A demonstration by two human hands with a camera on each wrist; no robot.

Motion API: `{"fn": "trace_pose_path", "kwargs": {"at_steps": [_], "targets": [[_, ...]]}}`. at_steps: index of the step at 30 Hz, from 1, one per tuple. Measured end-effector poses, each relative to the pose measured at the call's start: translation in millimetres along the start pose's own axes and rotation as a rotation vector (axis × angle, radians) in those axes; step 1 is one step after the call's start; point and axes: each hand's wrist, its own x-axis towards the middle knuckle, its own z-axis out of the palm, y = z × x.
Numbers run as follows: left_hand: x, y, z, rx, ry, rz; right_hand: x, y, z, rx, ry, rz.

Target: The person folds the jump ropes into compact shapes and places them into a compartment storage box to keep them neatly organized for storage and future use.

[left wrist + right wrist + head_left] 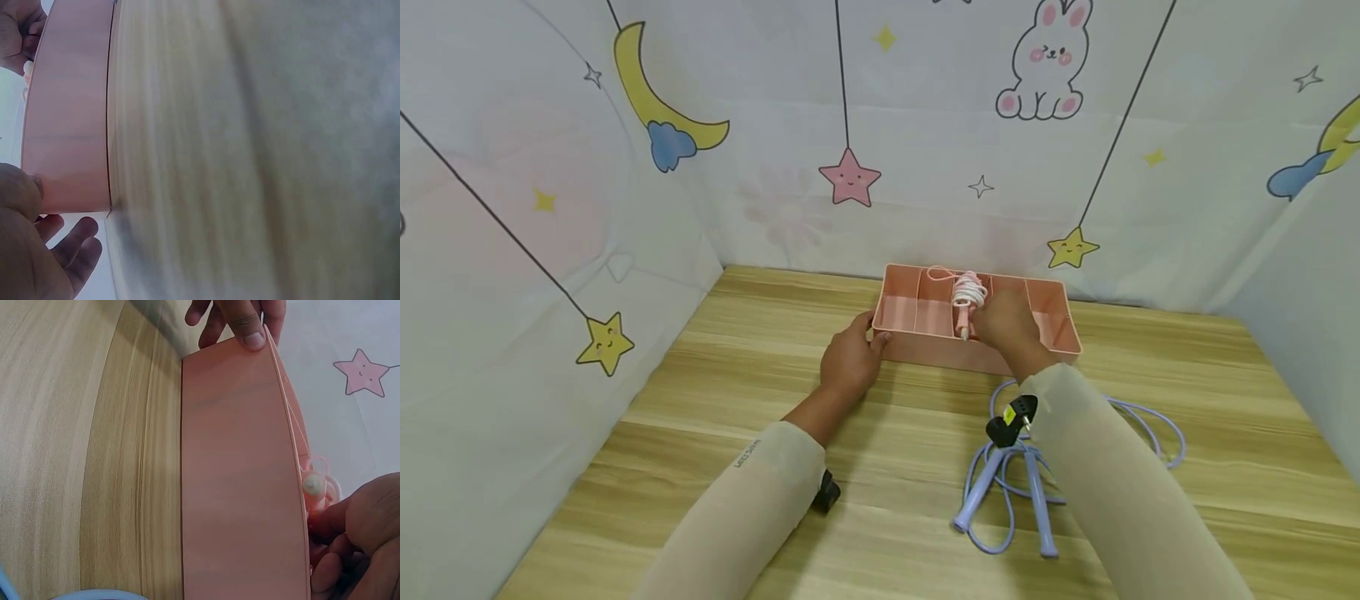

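Note:
A pink divided storage box [940, 348] stands on the wooden table by the back wall. My left hand [853, 357] grips its left end, with the thumb on the front face and fingers around the corner, as the left wrist view also shows. A pink jump rope [968, 292] with its white cord wound up sits in a middle compartment, one handle end poking toward the front rim. My right hand [1006, 323] reaches over the front rim with curled fingers against the jump rope [314, 485]. Its fingertips are partly hidden inside the box.
A lilac jump rope [1037, 500] lies loosely coiled on the table in front of the box, partly under my right forearm. A printed fabric wall [925, 225] rises right behind the box. Bare wood [715, 450] extends to the left.

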Motion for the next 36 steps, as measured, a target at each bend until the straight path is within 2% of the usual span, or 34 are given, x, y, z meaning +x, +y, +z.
{"fn": "trace_pose_path", "kwargs": {"at_steps": [3,8,14,18,23,28,32,36], "targets": [[0.2,0.6,-0.4,0.017,0.002,0.005,1.1,0.5,1.7,-0.041,-0.019,-0.036],[-0.4,2.0,-0.2,0.033,-0.003,-0.004,0.9,2.7,3.8,-0.012,-0.029,-0.080],[-1.6,3.5,1.4,0.040,0.000,-0.006,0.0,7.7,3.6,0.002,-0.011,-0.133],[-1.5,3.3,1.4,0.045,0.011,0.004,1.2,12.5,3.4,0.019,0.017,-0.212],[-0.7,3.4,-0.2,0.056,0.025,0.003,0.6,19.9,1.3,0.128,0.024,-0.297],[-0.5,5.2,-2.0,0.059,0.008,-0.003,-7.2,28.0,-6.0,0.221,0.013,-0.367],[-0.5,6.4,-2.9,0.055,-0.008,0.001,-17.4,34.1,-11.2,0.275,0.002,-0.433],[-2.1,6.7,-3.7,0.041,-0.026,0.005,-35.5,38.5,-15.8,0.315,-0.042,-0.453]]}}
